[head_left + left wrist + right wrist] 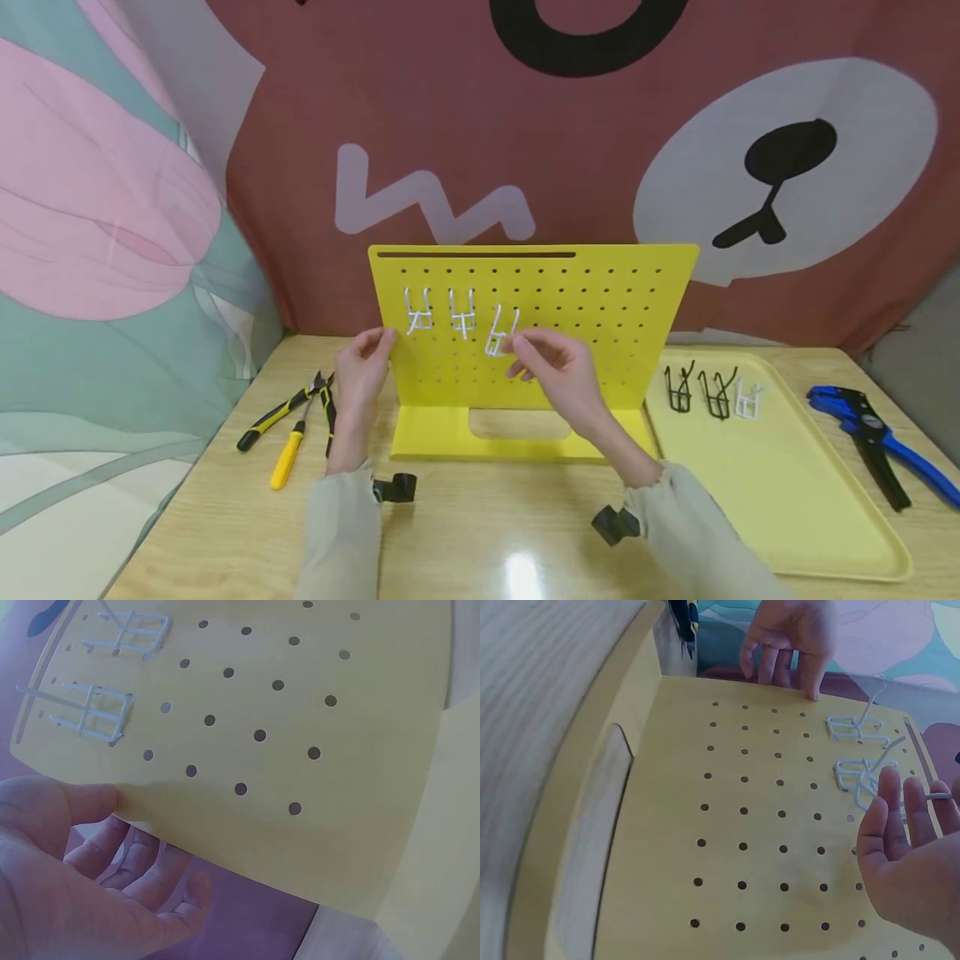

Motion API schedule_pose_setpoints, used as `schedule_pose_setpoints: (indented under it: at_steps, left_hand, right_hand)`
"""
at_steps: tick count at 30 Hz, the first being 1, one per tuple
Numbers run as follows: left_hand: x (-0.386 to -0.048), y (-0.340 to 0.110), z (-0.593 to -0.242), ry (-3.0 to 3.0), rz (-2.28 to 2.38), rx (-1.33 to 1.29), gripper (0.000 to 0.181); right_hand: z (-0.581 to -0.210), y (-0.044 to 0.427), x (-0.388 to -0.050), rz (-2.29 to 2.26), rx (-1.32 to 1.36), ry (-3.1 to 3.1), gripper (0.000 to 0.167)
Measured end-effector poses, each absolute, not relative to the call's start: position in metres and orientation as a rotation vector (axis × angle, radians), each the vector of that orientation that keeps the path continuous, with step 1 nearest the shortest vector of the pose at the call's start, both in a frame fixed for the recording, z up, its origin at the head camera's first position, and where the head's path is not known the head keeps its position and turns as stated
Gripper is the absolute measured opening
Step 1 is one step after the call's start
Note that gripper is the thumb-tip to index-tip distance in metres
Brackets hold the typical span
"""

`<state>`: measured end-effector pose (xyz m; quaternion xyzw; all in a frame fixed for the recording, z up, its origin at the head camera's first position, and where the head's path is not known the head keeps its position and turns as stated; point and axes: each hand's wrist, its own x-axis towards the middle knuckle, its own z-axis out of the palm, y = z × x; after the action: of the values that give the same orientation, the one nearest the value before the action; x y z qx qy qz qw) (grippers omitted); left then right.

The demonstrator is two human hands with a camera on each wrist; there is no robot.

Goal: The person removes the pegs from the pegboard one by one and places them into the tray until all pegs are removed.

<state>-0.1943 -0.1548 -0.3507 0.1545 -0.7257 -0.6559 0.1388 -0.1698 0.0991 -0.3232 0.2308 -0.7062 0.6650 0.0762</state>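
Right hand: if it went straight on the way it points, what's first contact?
The yellow pegboard, most likely: the right hand points at its face, with the white hook it holds probably touching first. Any gap between is hard to judge.

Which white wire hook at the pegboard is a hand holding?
The rightmost white wire hook, pinched by the right hand; the left hook and middle hook hang untouched.

Wooden table [465, 525], yellow pegboard [480, 383], pliers [319, 386], screwdriver [286, 461], tray [787, 492], blue-handled tool [872, 423]
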Motion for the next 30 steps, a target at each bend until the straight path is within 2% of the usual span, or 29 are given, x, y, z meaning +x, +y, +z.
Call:
schedule_pose_setpoints:
  at_steps: [15, 22, 30]
  left_hand:
    - [-0.192, -0.157, -0.348, -2.082, -1.898, 0.448, 0.034]
    - [-0.191, -0.156, -0.350, -2.111, -1.889, 0.455, 0.035]
    - [-0.192, -0.154, -0.349, -2.130, -1.903, 0.471, 0.038]
  right_hand:
    - [-0.335, 0.157, -0.160, 2.048, 0.595, -2.157, 0.030]
    - [-0.332, 0.201, -0.156, 2.009, 0.575, -2.203, 0.018]
    - [-0.328, 0.251, -0.148, 1.958, 0.533, -2.213, 0.018]
